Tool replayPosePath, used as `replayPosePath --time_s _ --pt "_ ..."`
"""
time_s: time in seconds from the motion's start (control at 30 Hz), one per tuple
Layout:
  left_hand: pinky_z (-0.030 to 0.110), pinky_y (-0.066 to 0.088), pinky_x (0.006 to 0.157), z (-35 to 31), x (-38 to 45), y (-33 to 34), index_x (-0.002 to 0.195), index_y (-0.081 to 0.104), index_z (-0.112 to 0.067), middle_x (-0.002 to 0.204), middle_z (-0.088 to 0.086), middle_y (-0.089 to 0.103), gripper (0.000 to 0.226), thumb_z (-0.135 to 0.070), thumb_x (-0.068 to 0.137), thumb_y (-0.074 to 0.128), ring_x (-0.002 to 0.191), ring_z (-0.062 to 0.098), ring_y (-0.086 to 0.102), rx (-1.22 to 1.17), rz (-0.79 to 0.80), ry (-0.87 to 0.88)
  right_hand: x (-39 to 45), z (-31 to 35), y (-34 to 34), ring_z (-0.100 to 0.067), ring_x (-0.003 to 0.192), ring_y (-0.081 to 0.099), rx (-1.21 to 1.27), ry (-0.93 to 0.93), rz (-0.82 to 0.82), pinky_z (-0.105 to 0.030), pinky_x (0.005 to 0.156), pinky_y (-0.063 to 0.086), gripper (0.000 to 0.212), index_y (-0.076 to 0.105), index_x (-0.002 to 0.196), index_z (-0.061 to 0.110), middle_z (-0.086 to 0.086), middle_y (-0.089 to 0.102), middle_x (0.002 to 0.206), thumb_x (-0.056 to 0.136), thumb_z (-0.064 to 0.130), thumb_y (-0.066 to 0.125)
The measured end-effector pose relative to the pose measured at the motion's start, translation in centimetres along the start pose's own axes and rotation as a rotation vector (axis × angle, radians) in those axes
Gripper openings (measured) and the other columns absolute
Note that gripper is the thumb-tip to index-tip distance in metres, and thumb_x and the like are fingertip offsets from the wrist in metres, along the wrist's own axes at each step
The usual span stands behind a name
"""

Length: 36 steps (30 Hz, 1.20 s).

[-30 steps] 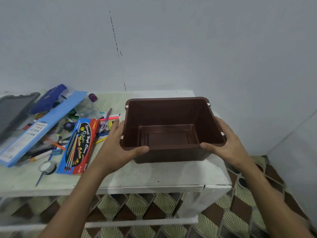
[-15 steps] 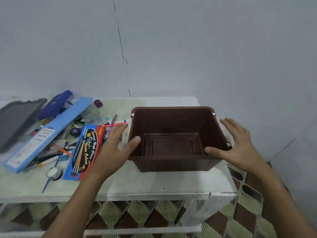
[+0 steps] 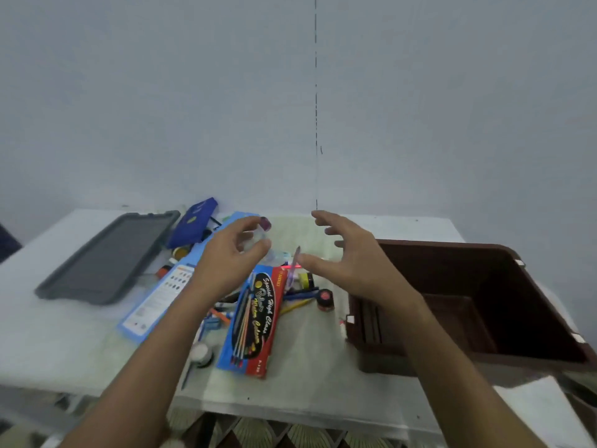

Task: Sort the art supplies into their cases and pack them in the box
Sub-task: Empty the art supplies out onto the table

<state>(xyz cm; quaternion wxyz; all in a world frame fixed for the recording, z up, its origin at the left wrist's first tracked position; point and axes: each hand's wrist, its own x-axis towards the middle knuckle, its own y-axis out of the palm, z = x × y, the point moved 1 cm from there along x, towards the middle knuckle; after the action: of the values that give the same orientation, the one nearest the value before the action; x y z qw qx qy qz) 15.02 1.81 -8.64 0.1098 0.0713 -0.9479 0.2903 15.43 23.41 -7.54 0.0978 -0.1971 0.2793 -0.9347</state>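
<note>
Brown plastic, the box (image 3: 478, 305) sits open-topped on the white table (image 3: 58, 344), and nothing can be seen lying inside it. Just left of the box lies the heap of art supplies: a red and blue water colour pencil packet (image 3: 255, 321), small paint pots (image 3: 324, 297), loose pens and pencils and a purple-handled tool (image 3: 292, 270). Further left of the box a long light blue case (image 3: 161, 295) lies flat, with a dark blue pouch (image 3: 193, 223) behind it and a grey tray-like case (image 3: 109, 257) beyond. Both hands hang above the heap holding nothing: the left hand (image 3: 226, 257) has its fingers loosely curled, and the right hand (image 3: 352, 257), nearest the box's left wall, is spread wide.
</note>
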Motion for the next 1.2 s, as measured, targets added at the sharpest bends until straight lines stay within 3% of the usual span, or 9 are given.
replayPosePath --time_s 0.1,0.23,0.3,0.4,0.5,0.67,0.87,1.03,1.2 --pt "0.033 0.047 0.097 4.2 1.5 -4.0 0.128 0.056 -0.020 0.123 -0.008 0.060 0.042 -0.025 0.087 0.066 0.112 0.008 0.056 0.006 -0.008 -0.032 2.8 2.2 6.2 -0.002 0.108 0.050 0.048 -0.023 -0.001 -0.011 0.088 0.040 0.064 0.048 0.134 0.027 0.017 0.053 0.121 0.077 0.036 0.076" --pt "0.036 0.047 0.095 11.0 4.0 -9.6 0.130 0.054 -0.018 0.116 -0.007 0.059 0.053 -0.031 0.081 0.071 0.110 0.014 0.059 0.051 0.037 -0.123 6.2 3.2 14.0 -0.011 0.113 0.051 0.040 0.091 0.049 -0.026 0.095 0.043 0.063 0.047 0.136 0.022 0.002 0.052 0.132 0.080 0.033 0.074" --pt "0.034 0.047 0.088 14.2 5.1 -11.9 0.133 0.051 -0.018 0.114 -0.006 0.057 0.062 -0.038 0.078 0.069 0.106 0.016 0.059 0.101 0.078 -0.170 7.3 2.9 16.9 -0.011 0.120 0.048 -0.040 0.168 0.071 -0.010 0.097 0.030 0.063 0.044 0.139 0.020 0.001 0.048 0.137 0.082 0.032 0.071" --pt "0.032 0.046 0.081 18.4 5.8 -13.3 0.120 0.054 -0.025 0.105 -0.008 0.058 0.042 -0.036 0.082 0.070 0.095 0.017 0.060 0.192 0.174 -0.170 7.3 1.8 19.2 -0.015 0.126 0.043 -0.149 0.276 -0.015 0.010 0.088 0.003 0.065 0.045 0.138 0.017 -0.003 0.047 0.137 0.081 0.031 0.073" --pt "0.034 0.051 0.076 20.7 5.4 -12.6 0.107 0.051 -0.033 0.097 -0.016 0.059 0.038 -0.047 0.077 0.070 0.089 0.013 0.063 0.192 0.304 -0.140 5.0 0.6 20.3 -0.021 0.127 0.040 -0.248 0.361 -0.168 -0.018 0.102 0.025 0.067 0.049 0.134 0.021 -0.005 0.048 0.134 0.075 0.036 0.077" --pt "0.045 0.050 0.087 22.8 6.0 -10.1 0.131 0.041 -0.029 0.124 -0.001 0.051 0.085 -0.074 0.062 0.061 0.110 0.023 0.055 0.281 0.360 -0.086 0.8 0.1 21.5 -0.026 0.135 0.028 -0.389 0.525 -0.356 -0.046 0.111 0.029 0.078 0.049 0.135 0.024 -0.006 0.034 0.144 0.068 0.058 0.070" --pt "0.045 0.048 0.089 22.0 5.3 -8.3 0.143 0.025 -0.030 0.126 0.002 0.048 0.104 -0.079 0.056 0.056 0.111 0.026 0.051 0.356 0.302 -0.060 -1.0 -0.2 23.1 -0.028 0.138 0.017 -0.358 0.714 -0.265 -0.047 0.109 0.028 0.111 0.019 0.148 0.028 -0.007 0.015 0.152 0.060 0.069 0.073" --pt "0.047 0.049 0.084 21.3 5.4 -8.1 0.137 0.025 -0.028 0.114 0.005 0.048 0.100 -0.073 0.052 0.057 0.103 0.030 0.053 0.380 0.257 -0.092 -0.8 -0.1 23.1 -0.024 0.128 0.032 -0.295 0.656 -0.358 -0.040 0.103 0.042 0.098 0.028 0.145 0.023 -0.005 0.027 0.143 0.065 0.047 0.080" --pt "0.042 0.047 0.086 19.1 6.2 -9.9 0.127 0.034 -0.033 0.111 0.000 0.049 0.086 -0.062 0.052 0.064 0.105 0.027 0.049 0.253 0.206 -0.114 1.6 2.2 21.2 -0.022 0.125 0.039 -0.264 0.498 -0.427 -0.039 0.102 0.042 0.090 0.034 0.141 0.026 -0.001 0.035 0.135 0.065 0.046 0.077"
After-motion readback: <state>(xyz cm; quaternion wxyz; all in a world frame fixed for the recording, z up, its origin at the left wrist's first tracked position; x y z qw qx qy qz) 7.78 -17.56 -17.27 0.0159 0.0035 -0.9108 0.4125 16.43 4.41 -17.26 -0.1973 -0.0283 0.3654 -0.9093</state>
